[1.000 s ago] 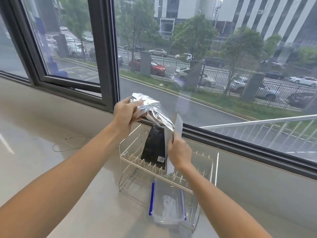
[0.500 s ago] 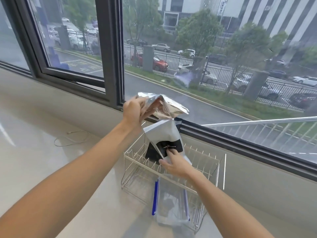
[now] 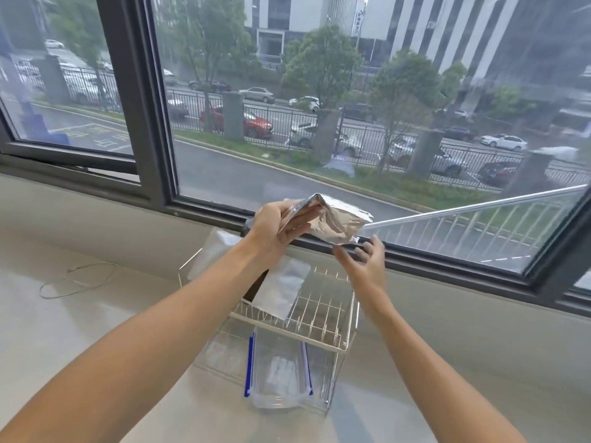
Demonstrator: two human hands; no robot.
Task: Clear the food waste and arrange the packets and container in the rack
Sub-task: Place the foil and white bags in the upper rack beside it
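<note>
Two hands up over the rack. My left hand (image 3: pixel 275 225) grips one crinkled silver foil packet (image 3: pixel 332 223) by its left end, fingers curled around it, holding it in the air in front of the window sill. My right hand (image 3: pixel 364 257) hangs just below the packet's right corner, fingers (image 3: pixel 371 247) spread and relaxed, holding nothing; whether a fingertip touches the foil, I cannot tell.

Below: one white wire rack (image 3: pixel 319 318) on the pale worktop (image 3: pixel 96 330), two tiers. Upper tier holds one packet with a silver face (image 3: pixel 281 292), leaning among the prongs, partly hidden behind my left forearm. Lower tier holds one clear plastic container with blue side clips (image 3: pixel 278 372), lying flat.

One thin white cord (image 3: pixel 76 276) is looped on the worktop, well left of the rack.
</note>
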